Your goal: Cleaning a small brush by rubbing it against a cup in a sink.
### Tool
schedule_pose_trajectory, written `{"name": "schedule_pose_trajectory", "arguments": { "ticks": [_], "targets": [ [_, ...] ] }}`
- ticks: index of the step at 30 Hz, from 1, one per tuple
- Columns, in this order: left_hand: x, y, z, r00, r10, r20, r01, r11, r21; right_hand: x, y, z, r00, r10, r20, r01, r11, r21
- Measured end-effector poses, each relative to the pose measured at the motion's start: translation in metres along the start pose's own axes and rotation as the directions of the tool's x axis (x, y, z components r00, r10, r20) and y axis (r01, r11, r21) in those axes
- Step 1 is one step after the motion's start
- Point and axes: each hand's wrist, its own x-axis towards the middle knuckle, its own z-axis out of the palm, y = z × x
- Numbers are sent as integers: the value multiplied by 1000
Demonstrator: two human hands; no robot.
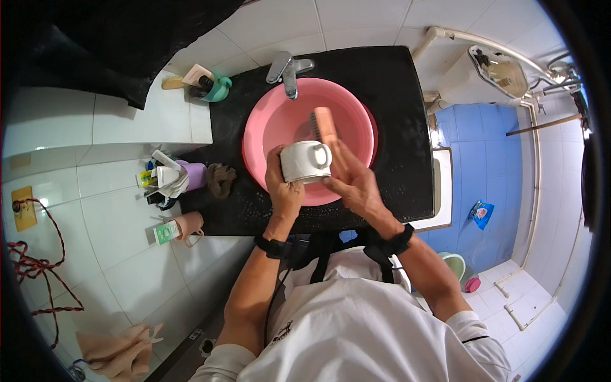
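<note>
A white mug [303,160] is held over the pink basin [254,137], its handle toward the right. My left hand [286,194] is closed around the mug's left side and underside. In my right hand [360,191] is an orange scrub brush [325,122] with dark bristles facing left. The brush head is just beyond the mug, and slight blur makes contact hard to tell. My right fingertips are close to the mug's lower right edge. A chrome faucet [290,76] reaches over the basin's far rim.
The basin rests on a black counter [402,140] with water drops. At left are a purple cup [193,176] of toiletries, a brown cloth [220,180] and a pink mug [189,224]. A green bottle [219,90] stands back left. A white tank [464,83] is at right.
</note>
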Motion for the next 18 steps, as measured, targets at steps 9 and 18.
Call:
{"name": "schedule_pose_trajectory", "arguments": {
  "ticks": [9,18],
  "targets": [
    [14,-1,-17,984,174,-44,-153,942,297,-37,-47,-7,968,-117,221,194,908,-370],
    [8,7,-22,979,173,104,-194,949,249,-39,-40,13,903,-332,272,413,845,-341]
  ]
}}
